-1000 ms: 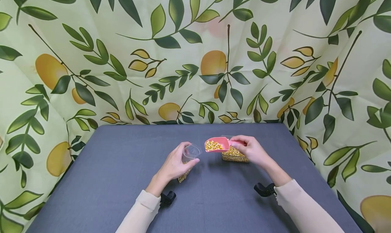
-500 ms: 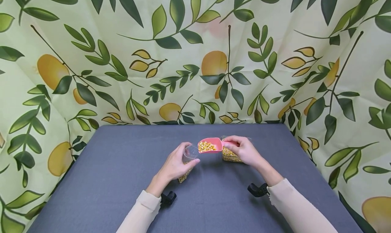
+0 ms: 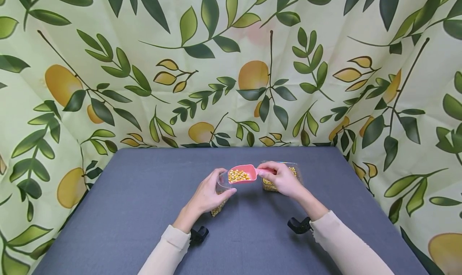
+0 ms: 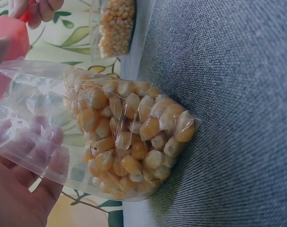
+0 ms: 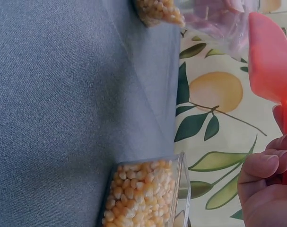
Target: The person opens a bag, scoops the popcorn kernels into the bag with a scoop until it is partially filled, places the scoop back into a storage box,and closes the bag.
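Note:
A clear plastic bag (image 4: 129, 135), its lower part full of corn kernels, is held upright near the table by my left hand (image 3: 207, 193). Thumb and fingers grip it around its open mouth. My right hand (image 3: 283, 178) pinches the handle of a pink scoop (image 3: 249, 171), which carries a heap of corn kernels (image 3: 237, 176). In the head view the scoop's front edge overlaps the bag's mouth. The right wrist view shows the scoop (image 5: 271, 59) from its underside, with fingers curled round the handle.
Behind my right hand stands a clear rectangular container (image 5: 181, 184) with many corn kernels (image 5: 141, 191) in it. A dark grey cloth (image 3: 144, 211) covers the table. A leaf-and-fruit patterned curtain (image 3: 216, 66) hangs behind and at the sides.
My right hand has moved left with the loaded scoop, from beside the bag to its mouth. More of the container now shows behind that hand. The left hand and bag stay nearly still.

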A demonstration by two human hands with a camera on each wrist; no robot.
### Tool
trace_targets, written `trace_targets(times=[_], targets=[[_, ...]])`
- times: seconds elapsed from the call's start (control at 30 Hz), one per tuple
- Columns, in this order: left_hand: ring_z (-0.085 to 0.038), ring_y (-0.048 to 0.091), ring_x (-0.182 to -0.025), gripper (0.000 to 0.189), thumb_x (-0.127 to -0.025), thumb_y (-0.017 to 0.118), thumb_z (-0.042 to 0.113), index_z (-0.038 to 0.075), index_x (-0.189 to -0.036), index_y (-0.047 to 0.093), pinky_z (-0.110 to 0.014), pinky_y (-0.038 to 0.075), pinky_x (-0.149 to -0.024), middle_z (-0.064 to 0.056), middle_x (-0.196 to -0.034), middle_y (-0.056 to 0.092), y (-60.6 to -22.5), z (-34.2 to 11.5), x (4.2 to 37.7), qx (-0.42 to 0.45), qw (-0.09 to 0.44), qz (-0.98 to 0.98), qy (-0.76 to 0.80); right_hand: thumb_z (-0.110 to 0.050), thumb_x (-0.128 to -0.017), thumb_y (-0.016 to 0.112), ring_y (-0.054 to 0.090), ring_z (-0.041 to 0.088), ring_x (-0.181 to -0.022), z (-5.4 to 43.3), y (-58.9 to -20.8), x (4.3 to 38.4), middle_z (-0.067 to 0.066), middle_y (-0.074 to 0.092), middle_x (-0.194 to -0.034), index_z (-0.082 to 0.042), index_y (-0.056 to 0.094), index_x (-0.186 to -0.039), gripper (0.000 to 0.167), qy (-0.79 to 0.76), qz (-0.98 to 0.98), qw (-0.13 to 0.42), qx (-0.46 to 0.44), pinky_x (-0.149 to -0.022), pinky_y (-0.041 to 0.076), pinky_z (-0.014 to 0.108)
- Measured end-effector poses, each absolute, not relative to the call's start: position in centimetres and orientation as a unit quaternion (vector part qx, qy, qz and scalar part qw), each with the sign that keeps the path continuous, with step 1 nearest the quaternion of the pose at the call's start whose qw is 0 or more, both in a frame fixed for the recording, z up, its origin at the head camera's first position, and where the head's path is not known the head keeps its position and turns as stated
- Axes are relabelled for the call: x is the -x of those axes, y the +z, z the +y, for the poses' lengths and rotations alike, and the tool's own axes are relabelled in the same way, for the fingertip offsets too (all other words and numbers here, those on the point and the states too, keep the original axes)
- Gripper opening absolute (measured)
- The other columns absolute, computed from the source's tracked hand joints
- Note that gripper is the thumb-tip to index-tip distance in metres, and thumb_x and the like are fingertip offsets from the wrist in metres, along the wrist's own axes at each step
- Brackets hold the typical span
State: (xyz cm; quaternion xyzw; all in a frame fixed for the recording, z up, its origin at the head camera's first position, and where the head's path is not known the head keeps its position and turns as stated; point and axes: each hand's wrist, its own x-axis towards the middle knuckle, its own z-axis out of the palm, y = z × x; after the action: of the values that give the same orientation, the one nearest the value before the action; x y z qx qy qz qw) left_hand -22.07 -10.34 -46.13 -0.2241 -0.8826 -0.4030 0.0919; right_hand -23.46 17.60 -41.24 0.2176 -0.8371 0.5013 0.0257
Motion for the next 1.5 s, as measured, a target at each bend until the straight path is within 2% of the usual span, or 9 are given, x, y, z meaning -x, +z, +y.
trace_targets(times=[0.13, 0.33, 1.1, 1.5], targets=[[-0.014, 0.058, -0.095, 0.063, -0.086, 0.077, 0.047, 0.016, -0.135, 0.052, -0.038, 0.050, -0.080, 0.001, -0.108, 0.060, -46.1, -10.3, 22.0, 0.223, 0.088, -0.882, -0.406, -0.012, -0.095, 0.072, 0.053, 0.019, -0.074, 17.3, -41.1, 23.4, 0.004, 0.067, -0.091, -0.005, 0.075, -0.108, 0.015, 0.491, -0.843, 0.026, -0.217, -0.064, 0.043, 0.028], [-0.017, 0.059, -0.102, 0.065, -0.086, 0.077, 0.048, 0.015, -0.136, 0.052, -0.043, 0.050, -0.086, -0.001, -0.119, 0.061, -46.0, -10.3, 21.9, 0.220, 0.084, -0.881, -0.410, -0.011, -0.095, 0.071, 0.055, 0.020, -0.079, 16.8, -40.8, 23.2, 0.004, 0.068, -0.097, -0.006, 0.075, -0.107, 0.014, 0.454, -0.860, 0.043, -0.228, -0.068, 0.046, 0.031], [-0.017, 0.060, -0.103, 0.064, -0.085, 0.078, 0.045, 0.015, -0.136, 0.052, -0.043, 0.049, -0.089, -0.002, -0.120, 0.062, -46.0, -10.3, 22.0, 0.223, 0.086, -0.882, -0.406, -0.009, -0.090, 0.077, 0.050, 0.013, -0.071, 15.5, -39.2, 22.9, -0.005, 0.055, -0.082, -0.008, 0.076, -0.103, 0.014, 0.369, -0.881, 0.098, -0.280, -0.063, 0.044, 0.030], [-0.016, 0.059, -0.100, 0.064, -0.085, 0.078, 0.046, 0.016, -0.135, 0.052, -0.041, 0.049, -0.086, 0.000, -0.116, 0.062, -46.0, -10.3, 22.1, 0.227, 0.086, -0.879, -0.411, -0.012, -0.090, 0.077, 0.048, 0.010, -0.070, 15.2, -38.9, 22.8, -0.007, 0.052, -0.082, -0.010, 0.076, -0.104, 0.014, 0.346, -0.880, 0.115, -0.304, -0.062, 0.045, 0.028]])
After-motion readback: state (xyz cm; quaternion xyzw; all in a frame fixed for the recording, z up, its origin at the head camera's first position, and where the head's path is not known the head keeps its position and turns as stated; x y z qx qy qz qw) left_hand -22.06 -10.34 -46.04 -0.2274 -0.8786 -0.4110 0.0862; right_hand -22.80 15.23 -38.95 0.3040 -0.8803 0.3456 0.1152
